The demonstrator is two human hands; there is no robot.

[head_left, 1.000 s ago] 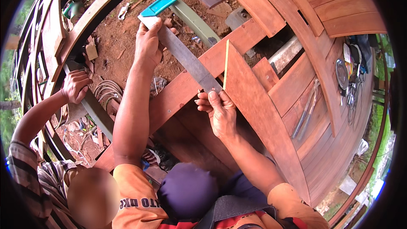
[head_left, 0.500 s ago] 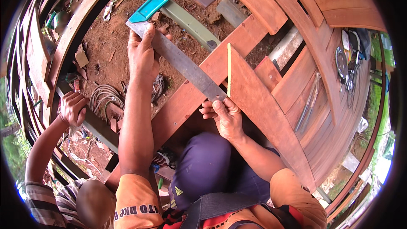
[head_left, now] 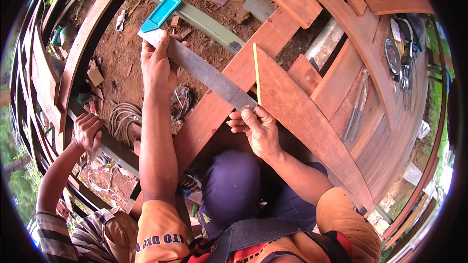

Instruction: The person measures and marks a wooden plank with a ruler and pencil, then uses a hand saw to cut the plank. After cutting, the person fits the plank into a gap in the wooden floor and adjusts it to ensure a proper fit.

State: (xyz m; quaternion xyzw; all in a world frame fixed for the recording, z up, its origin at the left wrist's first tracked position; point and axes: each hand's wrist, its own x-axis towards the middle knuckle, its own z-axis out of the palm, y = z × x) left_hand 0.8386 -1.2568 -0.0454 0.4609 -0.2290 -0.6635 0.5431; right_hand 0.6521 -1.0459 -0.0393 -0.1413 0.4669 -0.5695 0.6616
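Note:
A try square (head_left: 204,74) with a flat grey metal blade and a teal handle (head_left: 161,13) lies slantwise between my hands. My left hand (head_left: 158,68) grips the blade close to the handle, thumb on top. At the blade's other end, my right hand (head_left: 262,131) pinches the tip between thumb and fingers. Beneath the blade runs a reddish wooden beam (head_left: 268,39). Just right of the tip is a wide wooden board (head_left: 312,112) whose angled end has a pale yellow edge. Whether the blade touches either piece of wood I cannot tell.
A green metal beam (head_left: 204,23) spans bare soil. Coiled cable (head_left: 124,117) lies on the ground at left. Another person's hand (head_left: 87,131) rests on a dark rail there. On the decking at right are a long-handled metal tool (head_left: 356,107) and a round disc (head_left: 392,56).
The whole view has shifted slightly, and the square and both hands appear a little further left and up. Both hands keep the same grip on it.

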